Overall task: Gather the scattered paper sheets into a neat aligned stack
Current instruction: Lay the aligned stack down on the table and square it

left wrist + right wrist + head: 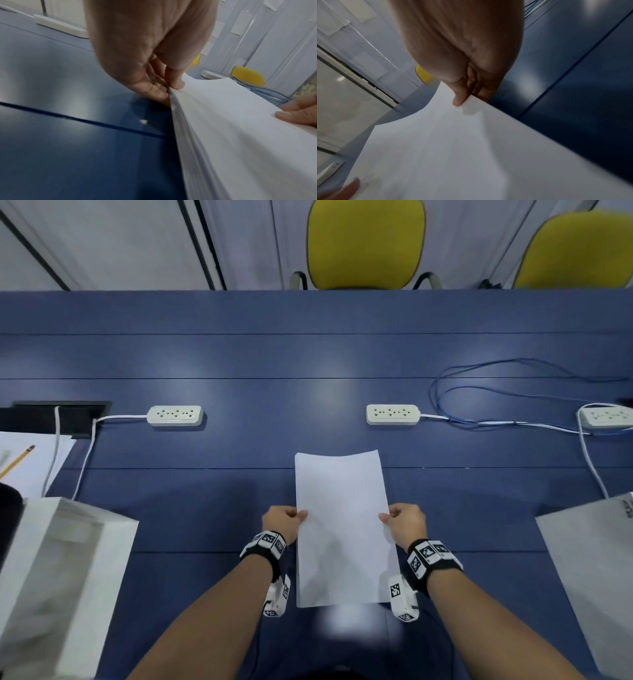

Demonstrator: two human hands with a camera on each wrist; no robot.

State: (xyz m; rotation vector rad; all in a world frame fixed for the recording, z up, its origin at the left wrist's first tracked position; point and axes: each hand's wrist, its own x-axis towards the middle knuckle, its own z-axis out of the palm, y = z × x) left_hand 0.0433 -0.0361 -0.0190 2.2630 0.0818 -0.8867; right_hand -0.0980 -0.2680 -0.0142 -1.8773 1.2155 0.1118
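A stack of white paper sheets (342,525) is held above the blue table (205,354), its long side running away from me and its far end bowed. My left hand (286,522) pinches the left long edge, thumb on top and fingers underneath; in the left wrist view the paper stack (240,135) shows several sheet edges lying together under my left hand (173,86). My right hand (399,522) pinches the right long edge the same way. In the right wrist view my right hand (462,98) has its thumb on the paper stack (453,148).
Three white power strips (174,415) (392,414) (606,416) lie across the table with cords and a blue cable loop (496,392). A white paper bag (58,577) stands near left, another (596,570) near right. More paper with a pencil (17,462) lies at far left. Yellow chairs (364,244) stand behind.
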